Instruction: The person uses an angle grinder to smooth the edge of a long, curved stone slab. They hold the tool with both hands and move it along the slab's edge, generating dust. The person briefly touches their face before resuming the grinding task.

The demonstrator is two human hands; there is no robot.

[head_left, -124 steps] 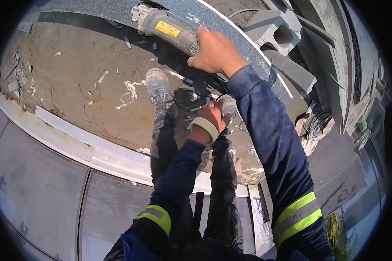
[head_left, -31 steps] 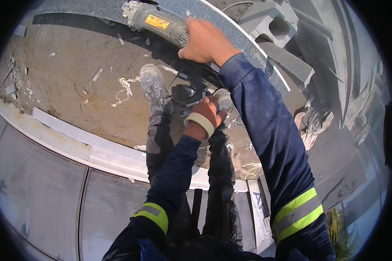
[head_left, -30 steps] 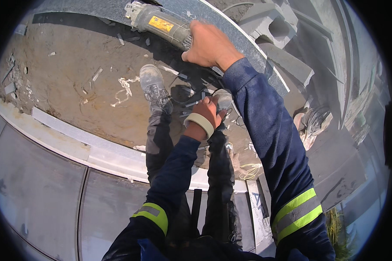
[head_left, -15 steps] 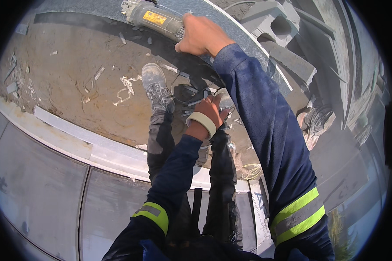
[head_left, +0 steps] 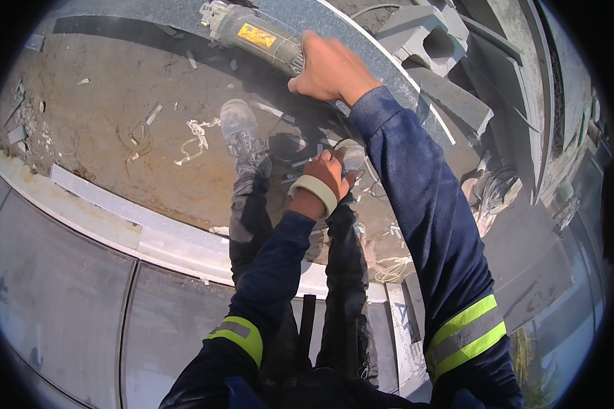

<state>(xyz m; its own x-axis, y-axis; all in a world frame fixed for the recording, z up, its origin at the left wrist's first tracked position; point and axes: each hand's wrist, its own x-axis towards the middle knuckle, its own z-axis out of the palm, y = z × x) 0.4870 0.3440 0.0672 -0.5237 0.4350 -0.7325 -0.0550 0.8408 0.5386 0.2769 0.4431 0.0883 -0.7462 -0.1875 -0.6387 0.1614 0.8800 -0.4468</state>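
Note:
My right hand (head_left: 331, 71) grips the rear body of a dusty grey angle grinder (head_left: 259, 41) with a yellow label. The grinder lies along a speckled blue-grey stone slab (head_left: 358, 44) at the top, its head pointing left. My left hand (head_left: 327, 177) is lower, over my right leg beside the right shoe (head_left: 351, 157), fingers curled and thumb bent; what lies under them is hidden. A cream tape roll (head_left: 318, 192) rings my left wrist. My left shoe (head_left: 242, 136) stands on dirt among offcuts and cable, with pale dust hanging around it.
A broken hollow concrete block (head_left: 416, 41) and leaning grey panels (head_left: 505, 75) are at the upper right, above a bundle of wire (head_left: 491, 187). A pale concrete kerb (head_left: 116, 211) borders large grey panels (head_left: 61, 286) at the lower left. Scraps (head_left: 198, 140) litter the dirt.
Compared with four seconds ago, the grinder and my right hand sit slightly further up and left in view. In the last second they shifted slightly; dust haze now shows around my shoes.

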